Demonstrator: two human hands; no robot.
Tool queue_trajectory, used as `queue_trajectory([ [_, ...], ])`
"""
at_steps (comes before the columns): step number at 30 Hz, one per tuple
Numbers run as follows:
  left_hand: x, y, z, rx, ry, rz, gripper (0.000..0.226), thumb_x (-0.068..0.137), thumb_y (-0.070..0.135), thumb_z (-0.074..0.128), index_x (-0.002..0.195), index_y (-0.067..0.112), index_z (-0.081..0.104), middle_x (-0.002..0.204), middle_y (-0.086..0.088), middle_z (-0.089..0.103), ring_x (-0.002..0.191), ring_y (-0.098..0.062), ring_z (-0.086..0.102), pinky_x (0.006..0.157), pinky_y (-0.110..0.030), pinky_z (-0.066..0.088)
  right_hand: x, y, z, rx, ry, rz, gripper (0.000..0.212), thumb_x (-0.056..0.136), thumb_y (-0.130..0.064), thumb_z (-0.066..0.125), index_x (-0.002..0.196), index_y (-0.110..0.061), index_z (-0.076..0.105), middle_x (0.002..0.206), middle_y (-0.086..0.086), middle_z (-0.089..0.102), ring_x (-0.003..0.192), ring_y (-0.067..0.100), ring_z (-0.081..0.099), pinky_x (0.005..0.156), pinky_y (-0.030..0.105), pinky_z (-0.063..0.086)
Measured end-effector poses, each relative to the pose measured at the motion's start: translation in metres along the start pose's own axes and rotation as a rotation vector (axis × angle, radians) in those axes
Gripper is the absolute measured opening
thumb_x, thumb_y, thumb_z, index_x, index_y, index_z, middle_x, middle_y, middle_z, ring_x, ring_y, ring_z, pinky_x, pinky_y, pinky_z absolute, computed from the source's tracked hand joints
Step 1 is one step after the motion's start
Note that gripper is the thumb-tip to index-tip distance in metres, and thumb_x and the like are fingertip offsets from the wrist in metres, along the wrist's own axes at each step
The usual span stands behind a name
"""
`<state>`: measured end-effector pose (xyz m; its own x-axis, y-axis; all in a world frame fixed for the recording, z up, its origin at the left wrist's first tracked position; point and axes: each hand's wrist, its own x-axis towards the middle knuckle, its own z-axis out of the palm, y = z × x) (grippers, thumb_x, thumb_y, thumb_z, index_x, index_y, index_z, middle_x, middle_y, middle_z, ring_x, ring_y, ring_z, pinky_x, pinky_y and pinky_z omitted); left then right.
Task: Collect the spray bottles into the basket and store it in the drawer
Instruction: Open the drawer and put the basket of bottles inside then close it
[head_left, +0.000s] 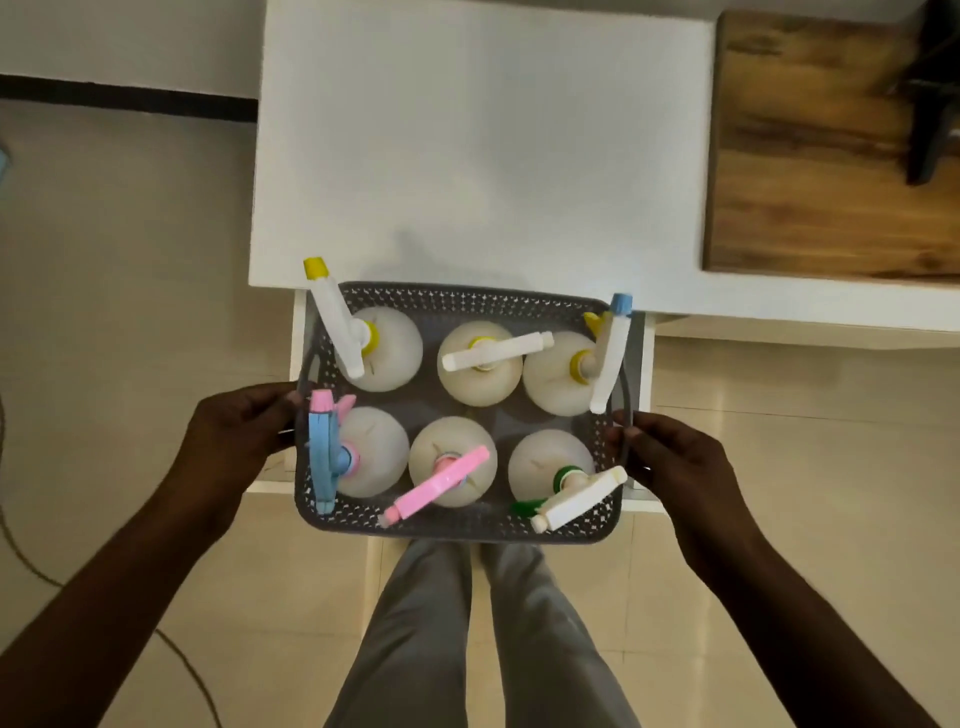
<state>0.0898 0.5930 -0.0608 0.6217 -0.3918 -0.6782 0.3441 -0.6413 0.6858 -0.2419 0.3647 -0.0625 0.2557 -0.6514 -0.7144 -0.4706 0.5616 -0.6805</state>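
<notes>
The basket (457, 299) hides the drawer (645, 364) interior; the wooden board (810, 156) is cut off at right

We see a white table top (483, 140) with a wooden board (810, 156) lying on its right part; below its front edge an open white drawer (645, 364) juts out over the beige tiled floor (130, 291)

No readable text, label, brand or number shows on the spray bottles (480, 370) or basket (457, 301)
</notes>
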Motion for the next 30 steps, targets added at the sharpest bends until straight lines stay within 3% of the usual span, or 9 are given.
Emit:
queue_trajectory([
  [2,0.004,-0.017,0.005,-0.006,0.004,-0.02,0.023,0.102,0.004,0.06,0.106,0.018,0.078,0.088,0.007,0.083,0.08,-0.007,0.079,0.071,-0.017,0.062,0.002,0.015,0.001,-0.004,0.028,0.033,0.027,0.103,-0.01,0.061,0.102,-0.026,0.084,0.101,0.002,0.083,0.092,0.014,0.079,0.083,0.029,0.056],
  [7,0.025,-0.054,0.018,-0.041,-0.002,-0.082,0.022,0.101,0.009,0.064,0.101,0.024,0.079,0.09,0.005,0.084,0.083,-0.009,0.079,0.077,-0.025,0.061,0.021,0.048,0.002,-0.04,0.072,0.068,0.024,0.104,-0.008,0.059,0.116,-0.015,0.078,0.104,0.003,0.083,0.099,0.02,0.079,0.086,0.03,0.059],
  [11,0.041,-0.067,0.031,-0.079,0.012,-0.088,0.024,0.103,0.01,0.063,0.098,0.026,0.08,0.088,0.005,0.083,0.082,-0.011,0.079,0.069,-0.018,0.061,0.041,0.065,0.009,-0.047,0.123,0.082,0.023,0.105,-0.01,0.059,0.118,-0.012,0.077,0.101,0.002,0.082,0.097,0.019,0.077,0.089,0.033,0.061],
  [16,0.071,-0.076,0.044,-0.076,0.042,-0.109,0.03,0.1,0.016,0.068,0.082,0.033,0.084,0.087,0.001,0.083,0.084,-0.016,0.079,0.083,-0.034,0.062,0.075,0.078,0.018,-0.035,0.158,0.114,0.018,0.103,-0.013,0.064,0.107,-0.019,0.08,0.097,0.005,0.082,0.095,0.023,0.075,0.098,0.047,0.06],
  [21,0.09,-0.085,0.05,-0.082,0.073,-0.107,0.029,0.098,0.018,0.071,0.079,0.035,0.085,0.086,0.002,0.083,0.081,-0.015,0.079,0.088,-0.037,0.061,0.103,0.086,0.026,-0.04,0.169,0.108,0.017,0.1,-0.012,0.065,0.106,-0.016,0.081,0.102,0.012,0.081,0.109,0.04,0.073,0.101,0.058,0.058],
  [25,0.101,-0.091,0.058,-0.088,0.115,-0.115,0.023,0.099,0.018,0.07,0.087,0.03,0.085,0.094,-0.001,0.083,0.096,-0.024,0.077,0.092,-0.039,0.061,0.116,0.087,0.028,-0.027,0.17,0.109,0.019,0.101,-0.012,0.065,0.108,-0.017,0.081,0.097,0.003,0.082,0.103,0.032,0.076,0.099,0.053,0.06],
  [27,0.106,-0.094,0.062,-0.091,0.118,-0.107,0.014,0.1,0.018,0.068,0.104,0.018,0.082,0.107,-0.009,0.081,0.108,-0.032,0.074,0.101,-0.047,0.059,0.121,0.088,0.03,-0.022,0.17,0.102,0.02,0.102,-0.012,0.062,0.107,-0.021,0.08,0.097,0.002,0.082,0.101,0.027,0.077,0.097,0.05,0.061],
  [30,0.11,-0.097,0.068,-0.082,0.129,-0.103,0.024,0.102,0.016,0.065,0.121,0.005,0.075,0.117,-0.018,0.076,0.116,-0.038,0.071,0.108,-0.053,0.054,0.128,0.092,0.034,-0.007,0.168,0.099,0.023,0.104,-0.013,0.06,0.104,-0.026,0.078,0.097,-0.002,0.082,0.098,0.021,0.077,0.096,0.045,0.062],
])
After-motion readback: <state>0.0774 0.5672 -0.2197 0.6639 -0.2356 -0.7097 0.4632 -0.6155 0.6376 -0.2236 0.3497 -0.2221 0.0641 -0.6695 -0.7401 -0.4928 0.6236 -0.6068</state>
